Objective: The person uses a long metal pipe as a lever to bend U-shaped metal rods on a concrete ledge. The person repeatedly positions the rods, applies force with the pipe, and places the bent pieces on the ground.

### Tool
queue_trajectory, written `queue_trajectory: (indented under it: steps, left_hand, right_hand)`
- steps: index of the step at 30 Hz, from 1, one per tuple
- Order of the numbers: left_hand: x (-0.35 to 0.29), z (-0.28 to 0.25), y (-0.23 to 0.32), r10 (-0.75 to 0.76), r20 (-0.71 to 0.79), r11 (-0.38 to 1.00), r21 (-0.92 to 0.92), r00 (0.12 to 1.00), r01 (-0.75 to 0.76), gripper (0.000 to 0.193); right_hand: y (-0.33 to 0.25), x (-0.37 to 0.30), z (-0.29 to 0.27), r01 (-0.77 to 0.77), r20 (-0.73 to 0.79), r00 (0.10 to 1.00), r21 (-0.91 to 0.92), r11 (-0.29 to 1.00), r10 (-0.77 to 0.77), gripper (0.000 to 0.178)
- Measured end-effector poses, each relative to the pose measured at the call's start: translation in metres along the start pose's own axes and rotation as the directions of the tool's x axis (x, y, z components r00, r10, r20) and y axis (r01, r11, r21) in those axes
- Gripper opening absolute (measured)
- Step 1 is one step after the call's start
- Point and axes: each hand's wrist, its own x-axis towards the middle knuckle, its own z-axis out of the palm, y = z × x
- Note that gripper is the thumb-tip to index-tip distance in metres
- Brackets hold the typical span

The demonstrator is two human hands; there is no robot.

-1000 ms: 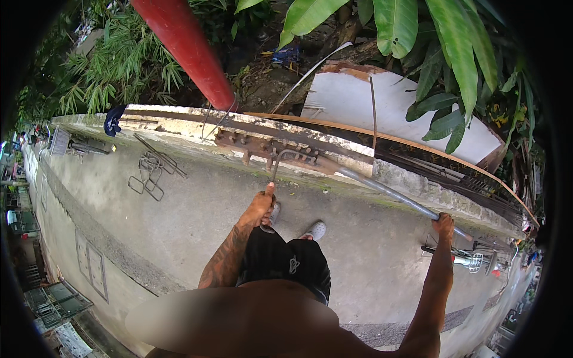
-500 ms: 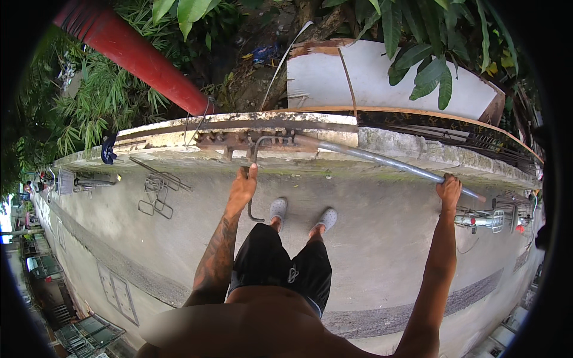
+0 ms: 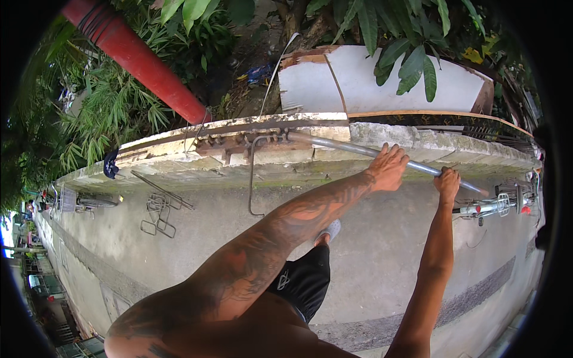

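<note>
My right hand (image 3: 447, 181) is wrapped round the far-right part of a long grey metal pipe (image 3: 349, 147). My left arm reaches across to the right, and its hand (image 3: 388, 170) lies over the pipe with fingers stretched and somewhat apart. At its left end the pipe meets a bent metal rod (image 3: 252, 179) at a peg-studded steel bar (image 3: 224, 142) on top of the low wall. From there the rod bends and hangs down in front of the wall, its lower end hooked. Neither hand touches the rod.
The low concrete wall (image 3: 441, 140) curves across in front. Bent metal frames (image 3: 158, 212) lie on the ground at left. A bicycle (image 3: 89, 203) stands far left, another two-wheeler (image 3: 492, 206) at right. Beyond the wall are a red post (image 3: 143, 62), a white board (image 3: 364, 74) and plants.
My left hand has let go of the bent rod and swung right to the pipe. The rod's lower end has shifted slightly left. My right hand keeps its hold on the pipe.
</note>
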Motion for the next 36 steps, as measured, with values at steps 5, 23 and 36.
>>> queue_trajectory:
  steps: [5, 23, 36]
  left_hand:
    - [0.012, 0.018, 0.058, 0.003, 0.465, 0.942, -0.299, 0.885, 0.154, 0.048]
    - [-0.257, -0.006, 0.055, 0.608, 0.028, 0.762, -0.300, 0.793, -0.574, 0.011]
    - [-0.324, -0.040, 0.009, 0.758, 0.024, 0.625, -0.314, 0.652, -0.715, 0.013]
  right_hand:
    - [-0.016, -0.131, -0.064, -0.254, 0.043, 0.966, -0.009, 0.967, 0.254, 0.019]
    - [-0.263, -0.469, -0.196, -0.731, -0.181, 0.682, -0.135, 0.669, 0.708, 0.017]
    - [-0.396, -0.524, -0.241, -0.813, -0.282, 0.575, -0.093, 0.575, 0.768, 0.012]
